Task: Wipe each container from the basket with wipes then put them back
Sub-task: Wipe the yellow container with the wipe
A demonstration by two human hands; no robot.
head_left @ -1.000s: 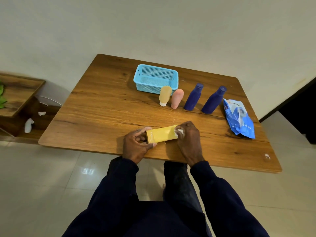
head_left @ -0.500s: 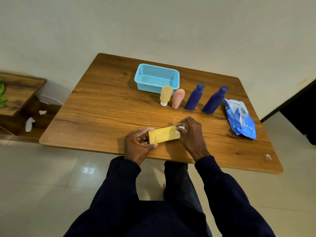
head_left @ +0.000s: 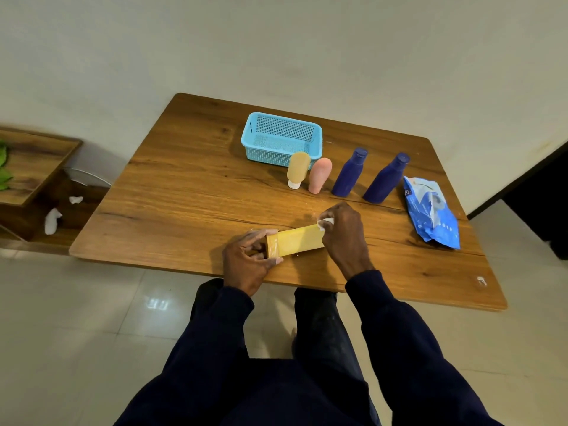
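Note:
A yellow container (head_left: 296, 242) lies sideways near the table's front edge. My left hand (head_left: 247, 261) grips its left end between thumb and fingers. My right hand (head_left: 345, 235) pinches a small white wipe (head_left: 326, 223) against the container's right end. The light blue mesh basket (head_left: 281, 138) stands at the back of the table, with nothing showing inside it. In front of it stand a tan tube (head_left: 297, 169), a pink tube (head_left: 319, 175) and two dark blue bottles (head_left: 350, 172) (head_left: 385, 178) in a row.
A blue pack of wipes (head_left: 431, 212) lies at the right of the wooden table (head_left: 184, 192). A low wooden shelf (head_left: 30, 167) with used white wipes (head_left: 53, 220) below it is on the left. A wall runs behind the table.
My right hand with the wipe has slid slightly up and right along the container's right end. The left hand keeps its grip and the container stays in place.

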